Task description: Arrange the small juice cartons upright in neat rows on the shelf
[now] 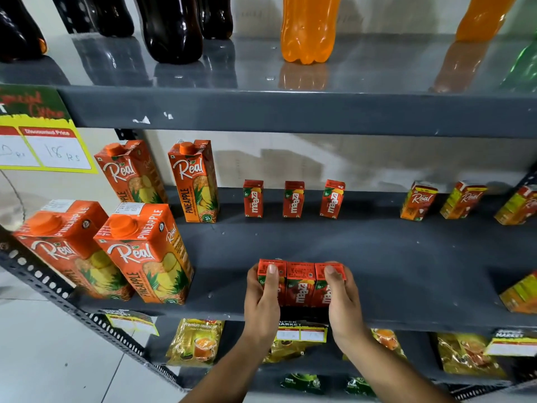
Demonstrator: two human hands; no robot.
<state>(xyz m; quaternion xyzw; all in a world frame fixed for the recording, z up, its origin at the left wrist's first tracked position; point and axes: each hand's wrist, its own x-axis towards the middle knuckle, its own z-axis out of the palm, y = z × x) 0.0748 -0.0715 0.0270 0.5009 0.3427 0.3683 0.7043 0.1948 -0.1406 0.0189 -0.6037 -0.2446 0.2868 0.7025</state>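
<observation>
Three small red Maaza cartons [300,283] stand upright, pressed side by side, at the front edge of the grey middle shelf [392,257]. My left hand [261,301] clasps the left end of this row, thumb on the leftmost carton's top. At the right end my right hand [344,301] grips the rightmost carton the same way. Three more Maaza cartons [293,199] stand spaced apart along the back of the shelf. Small Real cartons [418,200] stand at the back right.
Tall Real pineapple cartons [139,251] fill the shelf's left part. Yellow small cartons [520,292] sit at the right front edge. Cola and orange bottles [309,27] stand on the shelf above. Tea packets [196,341] lie on the shelf below.
</observation>
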